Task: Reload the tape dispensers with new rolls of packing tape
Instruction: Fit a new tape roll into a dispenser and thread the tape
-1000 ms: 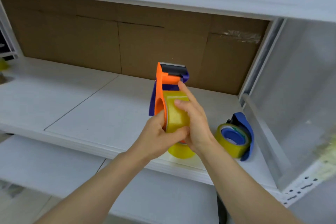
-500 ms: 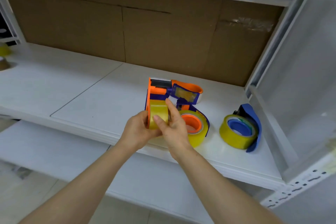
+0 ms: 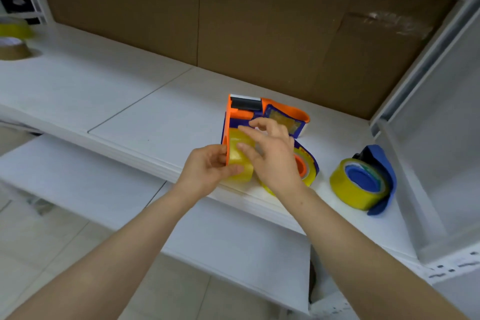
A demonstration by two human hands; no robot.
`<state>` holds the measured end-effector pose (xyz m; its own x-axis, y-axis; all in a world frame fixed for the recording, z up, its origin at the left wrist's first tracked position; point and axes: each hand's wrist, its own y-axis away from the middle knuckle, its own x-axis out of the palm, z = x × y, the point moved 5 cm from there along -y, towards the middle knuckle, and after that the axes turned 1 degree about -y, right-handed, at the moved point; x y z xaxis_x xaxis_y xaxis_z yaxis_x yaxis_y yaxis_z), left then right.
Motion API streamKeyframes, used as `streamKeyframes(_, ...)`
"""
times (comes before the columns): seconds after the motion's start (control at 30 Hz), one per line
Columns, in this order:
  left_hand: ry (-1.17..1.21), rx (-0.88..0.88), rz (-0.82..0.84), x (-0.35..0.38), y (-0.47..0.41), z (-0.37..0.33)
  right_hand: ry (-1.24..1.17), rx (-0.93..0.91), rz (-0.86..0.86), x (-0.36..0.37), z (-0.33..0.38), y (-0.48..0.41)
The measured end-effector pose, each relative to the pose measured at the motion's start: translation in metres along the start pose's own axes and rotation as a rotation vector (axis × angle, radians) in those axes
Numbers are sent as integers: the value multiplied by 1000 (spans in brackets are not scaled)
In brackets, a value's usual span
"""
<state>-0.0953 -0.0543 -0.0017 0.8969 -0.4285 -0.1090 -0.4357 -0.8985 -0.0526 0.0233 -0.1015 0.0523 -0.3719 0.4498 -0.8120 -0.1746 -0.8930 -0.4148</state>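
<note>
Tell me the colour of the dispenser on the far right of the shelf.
Blue; the dispenser shows best in the head view.

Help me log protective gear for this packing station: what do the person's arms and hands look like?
Both the left hand and the right hand are bare, with no gloves or rings visible. The left forearm and right forearm are uncovered down to the frame's lower edge, with no sleeve, watch or bracelet in view.

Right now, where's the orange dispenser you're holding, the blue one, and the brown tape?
held orange tape dispenser (image 3: pixel 240 113): head view, frame below roller.
blue tape dispenser (image 3: pixel 363 180): head view, blue hub.
brown tape roll (image 3: pixel 13 51): head view, outer side.
</note>
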Motion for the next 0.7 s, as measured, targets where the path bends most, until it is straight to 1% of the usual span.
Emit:
streamKeyframes(0.07,-12,-2,-1,-1,-3,2,133,-71,111,-1,6,-9)
streamKeyframes(0.13,-28,10,8,-1,-4,2,202,-126,178,-1,10,-16)
streamKeyframes(0.23,-46,3,19,-1,-4,2,244,-166,206,-7,20,-23)
streamKeyframes(0.37,-62,1,19,-1,-4,2,577,-306,208,0,26,-26)
streamKeyframes(0.43,-84,8,21,0,-3,1,683,-367,199,5,27,-23)
streamKeyframes(0.5,-102,13,23,0,-2,-1,705,-383,171,4,28,-21)
streamKeyframes(0.6,-119,36,55,-2,-3,-1,640,-386,198,0,29,-23)
streamKeyframes(0.7,-88,70,101,-4,-2,-8,587,-302,200,-5,23,-29)
